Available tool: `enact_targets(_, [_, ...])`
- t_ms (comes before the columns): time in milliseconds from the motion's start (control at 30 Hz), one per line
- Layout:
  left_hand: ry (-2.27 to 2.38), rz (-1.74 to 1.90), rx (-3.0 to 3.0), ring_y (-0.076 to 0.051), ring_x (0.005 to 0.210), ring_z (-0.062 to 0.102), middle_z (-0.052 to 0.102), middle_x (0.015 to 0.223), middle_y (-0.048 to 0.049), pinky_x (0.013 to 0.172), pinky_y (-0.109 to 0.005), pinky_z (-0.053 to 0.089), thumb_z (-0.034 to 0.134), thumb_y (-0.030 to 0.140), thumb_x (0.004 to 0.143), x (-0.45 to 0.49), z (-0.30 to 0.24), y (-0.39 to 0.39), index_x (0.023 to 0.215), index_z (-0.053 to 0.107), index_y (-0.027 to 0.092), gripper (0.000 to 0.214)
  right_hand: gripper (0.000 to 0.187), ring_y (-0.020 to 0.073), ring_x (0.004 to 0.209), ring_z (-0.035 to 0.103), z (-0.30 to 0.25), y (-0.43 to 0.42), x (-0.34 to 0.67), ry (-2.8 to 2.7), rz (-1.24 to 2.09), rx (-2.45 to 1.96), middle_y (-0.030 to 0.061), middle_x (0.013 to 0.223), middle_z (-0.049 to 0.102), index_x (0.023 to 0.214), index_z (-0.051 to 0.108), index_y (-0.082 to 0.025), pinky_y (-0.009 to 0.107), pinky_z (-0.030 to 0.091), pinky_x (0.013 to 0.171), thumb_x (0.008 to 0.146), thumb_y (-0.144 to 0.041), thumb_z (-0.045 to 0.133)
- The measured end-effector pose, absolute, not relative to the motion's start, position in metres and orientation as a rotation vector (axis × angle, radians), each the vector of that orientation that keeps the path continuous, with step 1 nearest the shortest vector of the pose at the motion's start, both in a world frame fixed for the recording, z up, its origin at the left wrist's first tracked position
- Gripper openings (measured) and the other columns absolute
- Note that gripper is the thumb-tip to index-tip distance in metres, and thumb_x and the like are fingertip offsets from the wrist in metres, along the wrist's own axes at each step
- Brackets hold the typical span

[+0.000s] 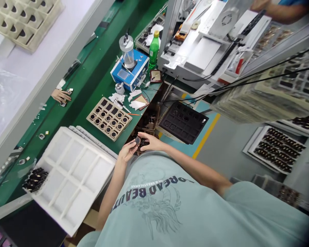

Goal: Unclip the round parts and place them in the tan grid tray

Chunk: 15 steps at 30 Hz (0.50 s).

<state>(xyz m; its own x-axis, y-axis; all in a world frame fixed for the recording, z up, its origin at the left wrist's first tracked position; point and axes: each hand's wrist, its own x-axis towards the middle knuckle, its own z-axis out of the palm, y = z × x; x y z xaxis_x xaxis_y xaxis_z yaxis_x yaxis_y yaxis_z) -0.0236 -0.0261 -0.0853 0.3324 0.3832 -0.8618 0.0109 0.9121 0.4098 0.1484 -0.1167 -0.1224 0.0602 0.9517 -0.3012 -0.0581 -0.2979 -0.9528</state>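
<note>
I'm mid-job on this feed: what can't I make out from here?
All in the head view:
- Dark disc: too small for surface detail; the left hand covers part.
- Dark pieces below: too small to identify, partly hidden behind the right hand.
- Pale tray, upper left: cut off by the top edge.
- Co-worker's hand: cut off by the top edge.

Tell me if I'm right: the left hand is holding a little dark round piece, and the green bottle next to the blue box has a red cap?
Not quite: the cap is yellow, not red, as the head view shows. The left hand is holding a little dark round piece, and the green bottle is next to the blue box.
</note>
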Motion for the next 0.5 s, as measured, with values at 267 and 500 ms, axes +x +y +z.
enact_targets(267, [1.112,0.138,0.212,-0.012,0.071,0.065,0.067,0.083,-0.0074,0.072,-0.025,0.058,0.065,0.002,0.082,0.071,-0.107,-0.013,0.088,0.066,0.011,0.010,0.048,0.0222,0.094,0.069,-0.115,-0.103,0.199,-0.604,1.108,-1.646,0.0090,0.105,0.074,0.112,0.068,-0.016,0.035,0.054,0.089,0.073,-0.041,0.076])
enact_targets(500, [1.358,0.143,0.080,-0.014,0.059,0.048,0.048,0.070,-0.0029,0.055,-0.026,0.049,0.036,0.021,0.098,0.152,-0.142,0.039,0.083,0.050,0.018,0.020,0.026,0.0279,0.101,0.067,-0.105,-0.064,0.267,-0.763,0.731,-2.268,0.0113,0.097,0.073,0.092,0.069,-0.018,0.033,0.049,0.087,0.078,-0.039,0.075])
